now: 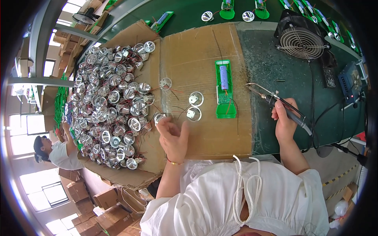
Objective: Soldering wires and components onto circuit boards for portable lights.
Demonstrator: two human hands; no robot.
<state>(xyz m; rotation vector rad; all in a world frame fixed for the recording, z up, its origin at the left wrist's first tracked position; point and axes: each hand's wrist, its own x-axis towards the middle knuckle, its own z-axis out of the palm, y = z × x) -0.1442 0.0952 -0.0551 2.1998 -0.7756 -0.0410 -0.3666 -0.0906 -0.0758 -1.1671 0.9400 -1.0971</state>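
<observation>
My left hand (173,139) is at the right edge of the reflector pile. Its fingertips touch a small silver reflector cup (158,117), and its thumb stands apart from the fingers. My right hand (285,122) is closed round a soldering iron (293,117), whose tip points up and left over the bench. Two reflector cups (196,98) lie side by side on the cardboard (197,51); another cup (165,83) with thin wires lies farther left. Between my hands rests an open green lamp housing (225,108) holding a purple cylindrical battery (223,77).
A heap of wired reflector cups (114,98) fills the left cardboard tray. At the far right stand a black fan (301,42) and a blue soldering station (349,82). More green housings (227,11) line the back. Another person (59,151) works at far left.
</observation>
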